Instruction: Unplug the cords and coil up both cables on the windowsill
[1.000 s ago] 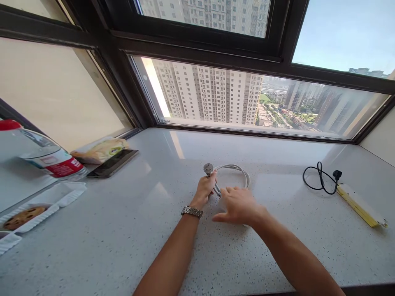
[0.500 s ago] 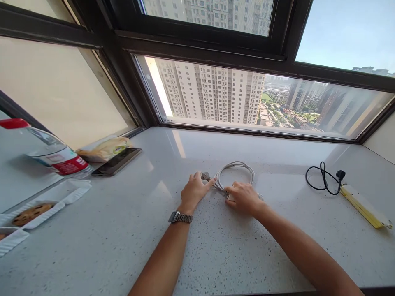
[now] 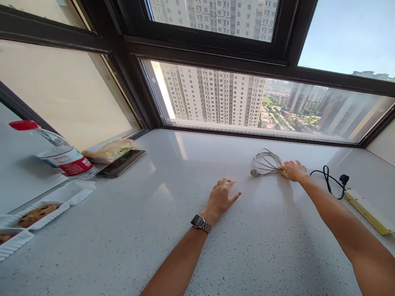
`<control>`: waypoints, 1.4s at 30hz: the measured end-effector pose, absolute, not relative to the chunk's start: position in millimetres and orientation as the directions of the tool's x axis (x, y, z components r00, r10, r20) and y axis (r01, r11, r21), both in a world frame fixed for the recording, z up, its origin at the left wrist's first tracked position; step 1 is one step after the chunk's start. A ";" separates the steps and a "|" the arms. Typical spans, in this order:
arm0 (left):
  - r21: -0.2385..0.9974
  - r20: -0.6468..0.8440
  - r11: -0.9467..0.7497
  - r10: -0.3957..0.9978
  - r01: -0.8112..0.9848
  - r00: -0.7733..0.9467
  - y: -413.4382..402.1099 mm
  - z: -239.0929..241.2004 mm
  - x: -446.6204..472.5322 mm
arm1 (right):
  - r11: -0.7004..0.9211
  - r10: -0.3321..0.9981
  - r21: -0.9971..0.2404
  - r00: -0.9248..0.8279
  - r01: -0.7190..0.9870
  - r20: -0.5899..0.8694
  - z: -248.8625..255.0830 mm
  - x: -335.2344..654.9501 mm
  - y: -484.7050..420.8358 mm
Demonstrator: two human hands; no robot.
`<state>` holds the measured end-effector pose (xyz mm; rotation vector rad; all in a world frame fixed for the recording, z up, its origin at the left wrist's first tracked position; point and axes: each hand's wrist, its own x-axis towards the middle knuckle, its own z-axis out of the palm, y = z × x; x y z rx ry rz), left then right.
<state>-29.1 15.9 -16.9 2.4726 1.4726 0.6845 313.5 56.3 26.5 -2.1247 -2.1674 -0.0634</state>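
A coiled white cable with a round plug at its near end lies on the speckled white windowsill counter, right of centre. My right hand rests on the coil's right side, fingers curled over the cable. My left hand lies flat on the counter with fingers stretched out, holding nothing, a short way left and nearer than the plug. A metal watch is on my left wrist.
A yellow power strip with a black cord lies at the right. At the left are a tipped water bottle, a phone, a snack packet and white trays with a cookie. Windows close off the far edge.
My right hand slid the coiled white cable from the centre to the right, toward the black cord. My left hand let go of the plug and now lies flat on the counter.
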 end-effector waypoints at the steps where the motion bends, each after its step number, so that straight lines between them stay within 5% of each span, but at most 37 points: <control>1: 0.385 0.293 -0.488 0.869 0.783 0.398 15.9 -17.4 -29.2 | -0.072 0.986 -0.041 0.077 0.997 0.149 25.5 322.8 55.7; 6: 0.399 0.292 -0.470 0.879 0.787 0.377 16.4 -15.8 -27.5 | -0.252 0.927 -0.034 0.251 0.967 0.279 11.0 321.0 39.9; 12: 0.442 0.281 -0.473 0.880 0.762 0.383 14.1 -13.1 -25.3 | 0.055 0.963 -0.009 -0.050 0.998 0.264 -9.5 252.8 38.5; 19: 0.463 0.314 -0.483 0.873 0.743 0.372 16.3 -18.1 -29.5 | 0.105 0.979 -0.032 -0.097 0.994 0.182 -9.1 233.2 63.6; 28: 0.474 0.238 -0.411 0.911 0.779 0.336 19.5 -9.2 -54.8 | -0.225 0.940 -0.213 0.269 0.951 0.208 -18.6 321.1 72.4; 31: 0.377 0.251 -0.264 0.952 0.888 0.177 37.2 2.4 -105.4 | -0.319 0.882 -0.293 0.396 0.901 0.257 -18.3 350.9 69.8; 34: 0.205 0.267 0.054 0.957 0.977 -0.109 60.8 15.4 -171.1 | -0.344 0.844 -0.297 0.432 0.891 0.318 -15.8 346.7 57.9; 37: 0.025 0.284 0.259 0.924 0.965 -0.256 85.9 24.3 -234.7 | -0.190 0.845 -0.295 0.309 0.936 0.436 -16.3 313.7 29.5; 42: -0.023 0.118 0.498 0.863 0.867 -0.492 121.9 29.6 -298.0 | 0.126 0.895 -0.435 0.087 0.892 0.437 -26.9 263.0 -38.1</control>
